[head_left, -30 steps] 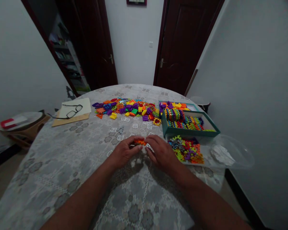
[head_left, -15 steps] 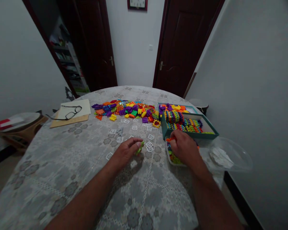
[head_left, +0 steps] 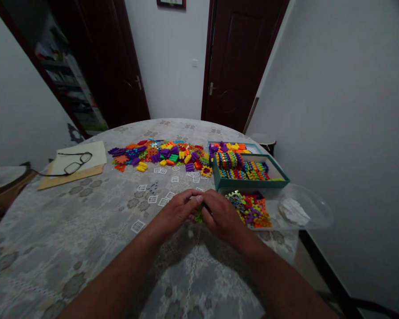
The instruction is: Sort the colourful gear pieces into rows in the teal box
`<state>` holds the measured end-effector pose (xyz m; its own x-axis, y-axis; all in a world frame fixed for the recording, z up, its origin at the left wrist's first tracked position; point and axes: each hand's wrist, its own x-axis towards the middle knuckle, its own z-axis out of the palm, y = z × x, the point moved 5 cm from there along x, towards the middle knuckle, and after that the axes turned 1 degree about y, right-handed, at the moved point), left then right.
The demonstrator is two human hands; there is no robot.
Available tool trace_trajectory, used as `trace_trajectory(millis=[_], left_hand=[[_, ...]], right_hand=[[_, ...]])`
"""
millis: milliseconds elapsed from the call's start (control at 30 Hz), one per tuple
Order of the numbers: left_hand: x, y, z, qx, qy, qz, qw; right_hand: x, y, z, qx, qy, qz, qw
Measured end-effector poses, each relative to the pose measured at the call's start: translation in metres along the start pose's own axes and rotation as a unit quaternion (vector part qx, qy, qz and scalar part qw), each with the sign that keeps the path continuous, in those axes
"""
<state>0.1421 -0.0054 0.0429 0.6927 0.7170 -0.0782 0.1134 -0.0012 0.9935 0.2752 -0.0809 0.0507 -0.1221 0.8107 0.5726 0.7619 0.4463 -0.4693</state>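
Observation:
My left hand point(head_left: 177, 212) and my right hand point(head_left: 221, 214) meet over the patterned tablecloth point(head_left: 69, 230), fingers curled round a small green plastic piece point(head_left: 198, 216) that barely shows between them. Just right of my right hand lies a clear tray point(head_left: 252, 209) of flat colourful interlocking pieces. Behind it stands a teal box point(head_left: 249, 173) with rows of stacked coloured pieces. A loose pile of coloured pieces point(head_left: 159, 154) spreads across the table's far middle. Small white square cards point(head_left: 153, 198) are scattered in front of my hands.
Glasses point(head_left: 73, 163) rest on papers point(head_left: 73, 165) at the far left. A clear plastic lid point(head_left: 299, 212) with crumpled paper sits at the right table edge. Two dark doors and a shelf stand behind the round table. A wall runs close on the right.
My right hand came back from the clear tray to the table's middle and joined my left hand on the green piece. The view shifted to the right.

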Motion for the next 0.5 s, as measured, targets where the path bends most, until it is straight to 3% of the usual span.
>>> trace_trajectory(millis=[100,233,333,433,500], left_hand=[[0.018,-0.004,-0.004,0.026,-0.016,0.011,0.999],[0.063,-0.007,-0.025,0.157,0.055,0.054,0.985],[0.099,-0.005,-0.037,0.296,0.12,0.097,0.943],[0.131,-0.011,-0.035,0.437,0.103,0.093,0.889],[0.146,-0.017,-0.029,0.482,0.079,0.089,0.868]], right_hand=[[0.0,0.01,-0.003,-0.027,-0.006,0.054,0.998],[-0.002,0.011,-0.004,-0.03,-0.017,0.072,0.997],[-0.004,0.004,0.005,-0.015,-0.047,0.059,0.997],[-0.007,-0.005,0.014,-0.004,-0.073,0.042,0.996],[-0.007,-0.008,0.018,0.001,-0.086,0.034,0.996]])
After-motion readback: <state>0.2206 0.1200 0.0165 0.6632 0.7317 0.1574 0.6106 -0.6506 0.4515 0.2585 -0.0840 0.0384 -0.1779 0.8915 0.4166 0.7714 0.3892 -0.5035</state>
